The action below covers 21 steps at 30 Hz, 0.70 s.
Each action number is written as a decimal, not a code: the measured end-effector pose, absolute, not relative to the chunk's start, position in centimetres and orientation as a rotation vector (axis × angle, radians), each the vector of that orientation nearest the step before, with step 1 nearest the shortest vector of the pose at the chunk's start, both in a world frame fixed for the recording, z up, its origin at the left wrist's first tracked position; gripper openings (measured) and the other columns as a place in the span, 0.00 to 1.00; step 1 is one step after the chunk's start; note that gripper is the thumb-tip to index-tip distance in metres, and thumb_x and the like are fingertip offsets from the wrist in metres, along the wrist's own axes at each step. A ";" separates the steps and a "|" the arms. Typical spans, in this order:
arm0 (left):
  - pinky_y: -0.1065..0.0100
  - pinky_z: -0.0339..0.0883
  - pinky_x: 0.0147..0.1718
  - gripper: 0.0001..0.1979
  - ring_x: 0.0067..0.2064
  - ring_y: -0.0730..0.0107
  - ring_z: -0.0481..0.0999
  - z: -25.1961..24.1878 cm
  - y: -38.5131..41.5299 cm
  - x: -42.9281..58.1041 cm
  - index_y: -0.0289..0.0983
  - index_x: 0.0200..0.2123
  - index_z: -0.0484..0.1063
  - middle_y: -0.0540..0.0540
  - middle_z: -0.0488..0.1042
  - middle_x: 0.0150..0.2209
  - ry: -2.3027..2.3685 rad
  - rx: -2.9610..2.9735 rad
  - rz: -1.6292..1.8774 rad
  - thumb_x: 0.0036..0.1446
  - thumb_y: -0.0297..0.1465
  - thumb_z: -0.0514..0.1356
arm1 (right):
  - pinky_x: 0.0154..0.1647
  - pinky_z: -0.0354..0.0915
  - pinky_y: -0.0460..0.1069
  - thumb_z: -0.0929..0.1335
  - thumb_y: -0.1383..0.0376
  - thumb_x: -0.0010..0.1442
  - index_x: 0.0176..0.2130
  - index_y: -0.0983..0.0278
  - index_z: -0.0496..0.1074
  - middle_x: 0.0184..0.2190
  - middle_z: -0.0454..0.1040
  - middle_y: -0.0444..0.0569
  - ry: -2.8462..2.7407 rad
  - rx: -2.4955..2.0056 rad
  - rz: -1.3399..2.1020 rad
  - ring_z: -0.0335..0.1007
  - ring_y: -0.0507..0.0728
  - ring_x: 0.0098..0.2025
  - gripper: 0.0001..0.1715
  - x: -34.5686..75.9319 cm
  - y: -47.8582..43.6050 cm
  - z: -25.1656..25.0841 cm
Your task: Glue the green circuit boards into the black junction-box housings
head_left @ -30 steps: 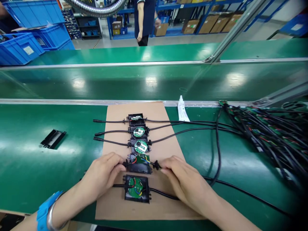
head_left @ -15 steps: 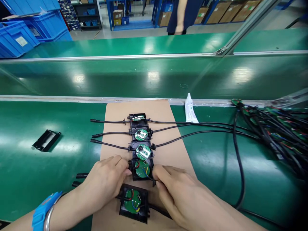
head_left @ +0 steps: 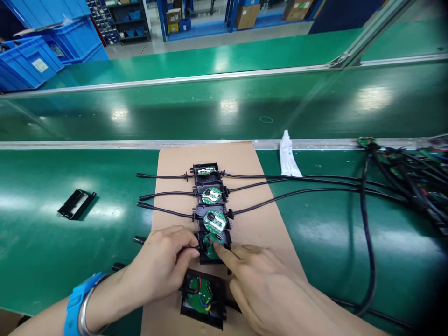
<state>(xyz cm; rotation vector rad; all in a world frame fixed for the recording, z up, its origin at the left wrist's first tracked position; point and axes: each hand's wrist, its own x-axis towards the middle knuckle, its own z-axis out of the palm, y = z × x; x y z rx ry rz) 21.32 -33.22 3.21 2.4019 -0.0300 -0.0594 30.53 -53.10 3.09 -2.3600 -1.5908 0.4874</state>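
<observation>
Left hand [head_left: 171, 259]: thumb and forefinger closed in a pinch on the short black cable [head_left: 140, 240] at the left edge of the fourth housing [head_left: 227, 240], counting from the far end. Right hand [head_left: 266, 284]: forefinger straight, tip on the green board [head_left: 211, 252] inside that housing. Other fingers curled; can't tell from here if they grip anything. Housing sits mid-cardboard [head_left: 269, 224], three more in line beyond, the fifth housing [head_left: 219, 313] near side, slightly skewed. White tube [head_left: 289, 156] far right.
</observation>
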 end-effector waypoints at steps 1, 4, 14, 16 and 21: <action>0.69 0.67 0.30 0.06 0.32 0.69 0.72 3.1 -33.4 21.2 0.37 0.34 0.69 0.49 0.73 0.30 -0.066 2.441 -0.020 0.60 0.24 0.53 | 0.29 0.66 0.54 0.60 0.70 0.52 0.52 0.71 0.71 0.32 0.78 0.58 -1.582 -2.357 0.477 0.73 0.61 0.29 0.28 30.5 -53.1 3.1; 0.67 0.67 0.30 0.10 0.33 0.67 0.70 2.5 -33.7 20.6 0.37 0.37 0.69 0.47 0.71 0.31 -0.200 2.615 0.106 0.60 0.21 0.50 | 0.30 0.66 0.53 0.60 0.70 0.52 0.51 0.72 0.72 0.33 0.78 0.58 -1.584 -2.383 0.464 0.74 0.61 0.31 0.28 30.4 -53.1 3.0; 0.67 0.69 0.27 0.12 0.30 0.67 0.67 1.3 -33.8 19.6 0.31 0.42 0.68 0.46 0.70 0.29 -0.527 2.949 0.298 0.64 0.20 0.46 | 0.30 0.66 0.54 0.59 0.68 0.55 0.55 0.74 0.69 0.35 0.78 0.59 -1.625 -2.373 0.477 0.73 0.61 0.30 0.30 30.3 -53.2 2.7; 0.67 0.68 0.26 0.14 0.29 0.67 0.67 1.4 -33.8 19.6 0.30 0.42 0.68 0.46 0.69 0.28 -0.597 3.005 0.326 0.64 0.20 0.44 | 0.30 0.66 0.54 0.59 0.69 0.55 0.54 0.75 0.70 0.34 0.78 0.58 -1.618 -2.362 0.473 0.73 0.61 0.30 0.29 30.4 -53.1 2.7; 0.66 0.69 0.29 0.15 0.32 0.65 0.70 1.4 -33.6 19.8 0.29 0.44 0.67 0.45 0.71 0.30 -0.722 3.023 0.275 0.64 0.20 0.43 | 0.29 0.64 0.53 0.61 0.69 0.54 0.52 0.74 0.71 0.32 0.77 0.57 -1.558 -2.334 0.470 0.73 0.61 0.30 0.27 30.4 -53.1 2.9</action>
